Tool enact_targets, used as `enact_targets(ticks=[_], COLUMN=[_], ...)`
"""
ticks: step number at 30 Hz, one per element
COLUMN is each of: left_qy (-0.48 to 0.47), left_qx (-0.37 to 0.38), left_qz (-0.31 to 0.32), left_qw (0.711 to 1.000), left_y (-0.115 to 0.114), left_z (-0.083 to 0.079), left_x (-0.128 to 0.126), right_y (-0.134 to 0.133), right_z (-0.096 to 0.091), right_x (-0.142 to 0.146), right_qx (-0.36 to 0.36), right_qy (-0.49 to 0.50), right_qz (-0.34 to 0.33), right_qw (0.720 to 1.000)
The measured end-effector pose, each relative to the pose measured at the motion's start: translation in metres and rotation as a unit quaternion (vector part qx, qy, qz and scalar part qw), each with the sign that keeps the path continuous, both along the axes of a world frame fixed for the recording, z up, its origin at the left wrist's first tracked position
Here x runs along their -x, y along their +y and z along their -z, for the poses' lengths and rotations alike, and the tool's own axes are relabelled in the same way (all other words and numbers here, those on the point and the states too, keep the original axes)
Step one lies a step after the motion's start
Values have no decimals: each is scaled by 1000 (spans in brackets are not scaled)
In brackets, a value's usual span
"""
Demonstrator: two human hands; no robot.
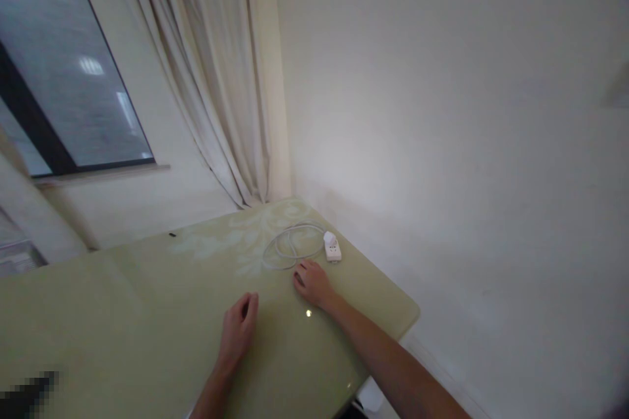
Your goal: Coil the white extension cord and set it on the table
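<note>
My left hand (239, 326) rests on the pale green tabletop (162, 321) with its fingers curled into a loose fist. A dark hollow shows between thumb and fingers, and nothing is seen in it. To its right and farther off, my right hand (313, 283) lies on the table, closed, fingers folded under. Just beyond the right hand's knuckles is a loosely coiled grey-white cable (278, 266); whether they touch I cannot tell. At the cable's right end sits a white power strip (333, 250) with a white plug (329, 238) on it.
A small black object (171, 234) lies near the table's far edge. Beyond are a beige curtain (221, 78) and a window (93, 65). A bare white wall (442, 144) runs along the right side. Something dark and pixelated (29, 396) shows at lower left.
</note>
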State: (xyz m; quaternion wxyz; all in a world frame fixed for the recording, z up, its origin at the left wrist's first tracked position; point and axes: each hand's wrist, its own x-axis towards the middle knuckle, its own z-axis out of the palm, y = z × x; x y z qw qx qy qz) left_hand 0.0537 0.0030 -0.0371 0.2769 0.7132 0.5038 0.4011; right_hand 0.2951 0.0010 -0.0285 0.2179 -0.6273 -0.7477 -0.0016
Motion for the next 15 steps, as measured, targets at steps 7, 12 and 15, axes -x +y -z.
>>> enact_targets(ticks=[7, 12, 15], left_qy=[44, 85, 101], left_qx=[-16, -18, -28], left_qz=[19, 41, 38], left_qw=[999, 995, 994], left_y=[-2, -9, -13], left_z=[-1, -5, -9], left_x=[-11, -14, -16], right_y=[2, 3, 3], right_z=[-3, -6, -5], right_x=[0, -2, -3], right_qx=[5, -1, -1], right_qy=[9, 9, 6], right_qz=[8, 6, 4], right_qw=[1000, 1000, 1000])
